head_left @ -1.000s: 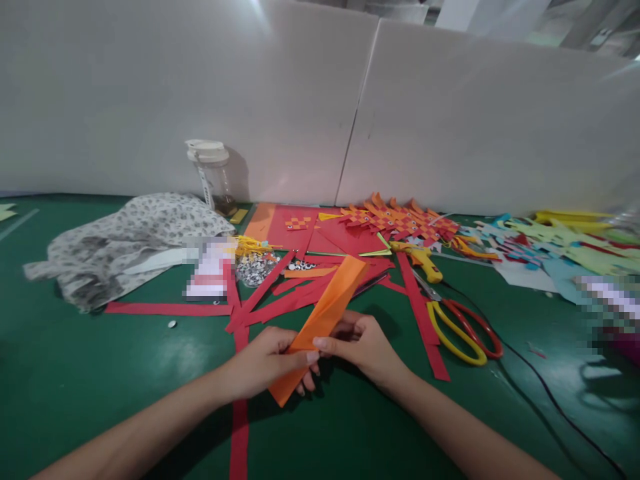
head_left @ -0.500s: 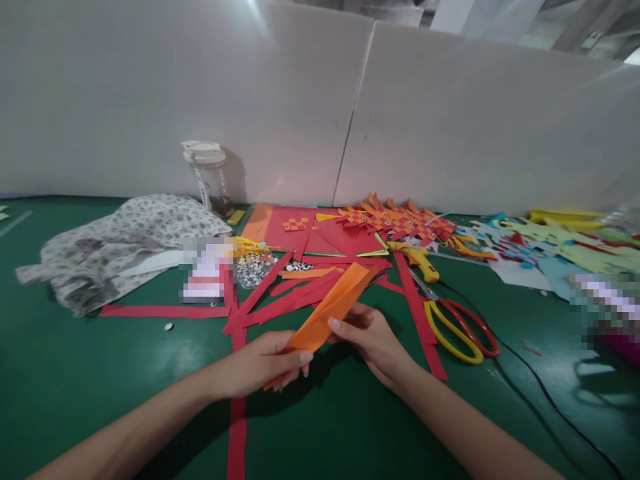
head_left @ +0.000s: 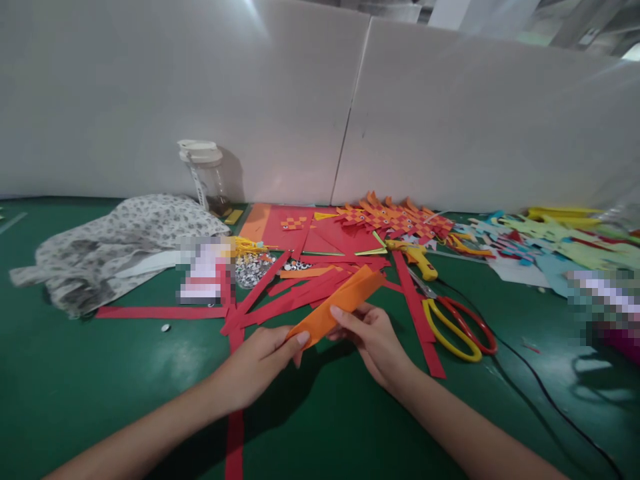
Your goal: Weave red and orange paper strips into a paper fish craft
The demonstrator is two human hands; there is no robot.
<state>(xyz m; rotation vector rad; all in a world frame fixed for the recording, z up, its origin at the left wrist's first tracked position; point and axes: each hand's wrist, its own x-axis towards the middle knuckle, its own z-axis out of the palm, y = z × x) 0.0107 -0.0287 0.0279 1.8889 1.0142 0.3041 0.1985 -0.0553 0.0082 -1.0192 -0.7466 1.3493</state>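
Note:
A folded orange paper strip (head_left: 330, 310) is held slantwise above the green table, its upper end toward the right. My left hand (head_left: 267, 357) pinches the strip's lower left end, thumb on top. Around its middle, my right hand (head_left: 367, 333) grips it with the thumb on the front and the other fingers behind. Red paper strips (head_left: 295, 297) lie crossed just beyond both hands. Scissors (head_left: 453, 327) with yellow and red handles rest to the right, beside a yellow glue gun (head_left: 420, 257).
A patterned cloth (head_left: 125, 247) and a lidded bottle (head_left: 207, 177) stand at the left. Loose googly eyes (head_left: 253, 269) lie mid-table. Woven orange-red paper pieces (head_left: 390, 217) are piled at the back; coloured scraps (head_left: 545, 243) spread at right. A black cable (head_left: 540, 383) crosses the right side.
The orange strip has tilted to the right and lies flatter. Its lower end no longer sticks out below my left hand, and my left fingers have moved slightly up.

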